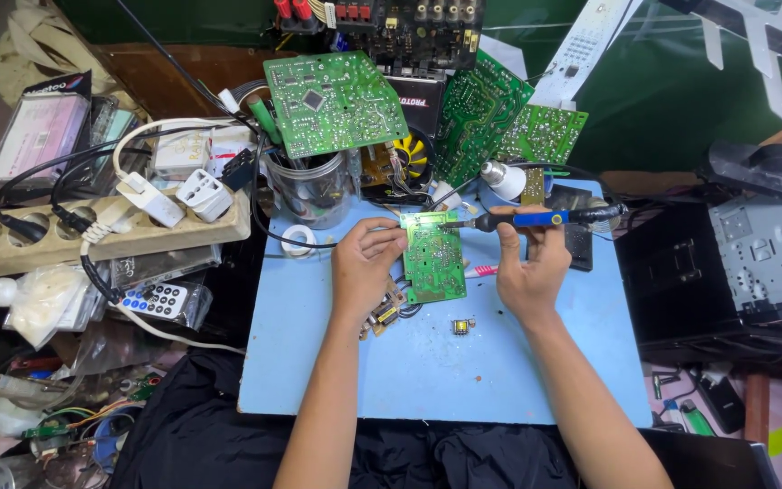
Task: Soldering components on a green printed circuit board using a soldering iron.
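My left hand (pixel 366 261) grips the left edge of a small green circuit board (pixel 433 258), holding it tilted up off the light blue work board (pixel 427 362). My right hand (pixel 529 263) holds a blue and black soldering iron (pixel 536 218) nearly level, its tip touching the top edge of the circuit board. A small yellow and black component (pixel 461 326) lies on the blue board below my hands. Another small brown board with parts (pixel 386 313) sits under my left wrist.
Larger green circuit boards (pixel 332 101) lean at the back over a metal cup (pixel 314 192). A power strip with plugs (pixel 101 231) and a remote (pixel 163 301) lie left. A black metal chassis (pixel 762 254) stands right. A solder roll (pixel 298 239) sits near the cup.
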